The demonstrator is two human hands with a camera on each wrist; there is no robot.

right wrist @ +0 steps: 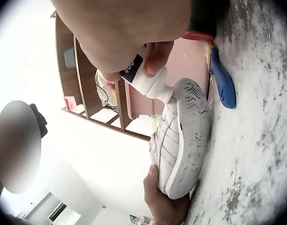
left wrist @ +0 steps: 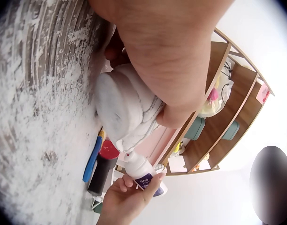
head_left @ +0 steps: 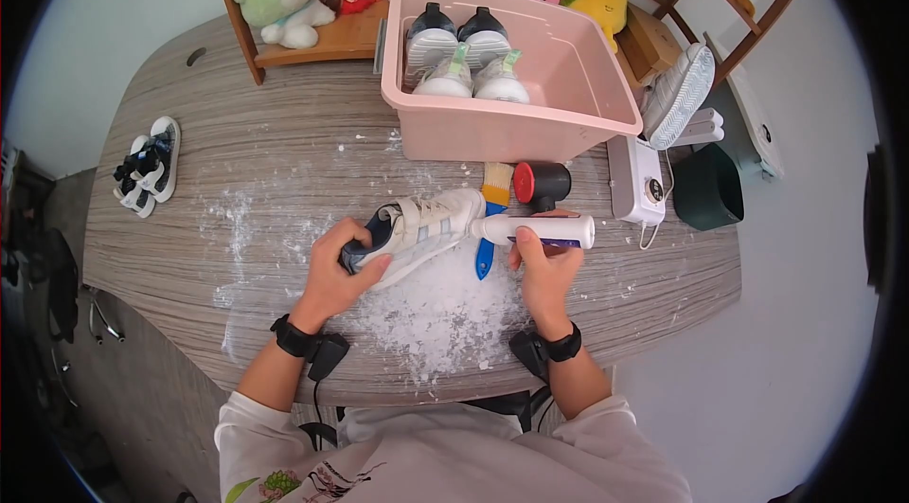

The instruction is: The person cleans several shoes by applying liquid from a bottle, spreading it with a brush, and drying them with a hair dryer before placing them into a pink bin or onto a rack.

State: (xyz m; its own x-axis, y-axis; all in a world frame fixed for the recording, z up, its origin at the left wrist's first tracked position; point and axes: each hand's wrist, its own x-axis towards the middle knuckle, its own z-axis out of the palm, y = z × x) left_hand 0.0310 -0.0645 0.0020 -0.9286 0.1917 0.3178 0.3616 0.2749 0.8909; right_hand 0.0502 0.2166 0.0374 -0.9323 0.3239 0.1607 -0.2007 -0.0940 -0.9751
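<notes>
A white shoe [head_left: 426, 230] is held just over the powdery tabletop, its toe to the right; the left hand [head_left: 346, 266] grips it round the heel. Opposite, the right hand [head_left: 549, 266] holds a white bottle [head_left: 568, 231] with a purple label, its nozzle end at the toe. In the right wrist view the bottle [right wrist: 155, 89] meets the toe of the shoe [right wrist: 192, 136], whose patterned sole shows. The left wrist view has the bottle [left wrist: 139, 169] beyond the shoe [left wrist: 117, 105]. Whether liquid comes out cannot be seen.
Beyond the shoe lie a blue-handled brush [head_left: 486, 257] and a black-and-red tool [head_left: 544, 183]. A pink bin [head_left: 502, 129] holds several shoes. Small black-and-white shoes [head_left: 151, 167] sit at left; a white device [head_left: 636, 181] and dark green container [head_left: 708, 188] stand at right.
</notes>
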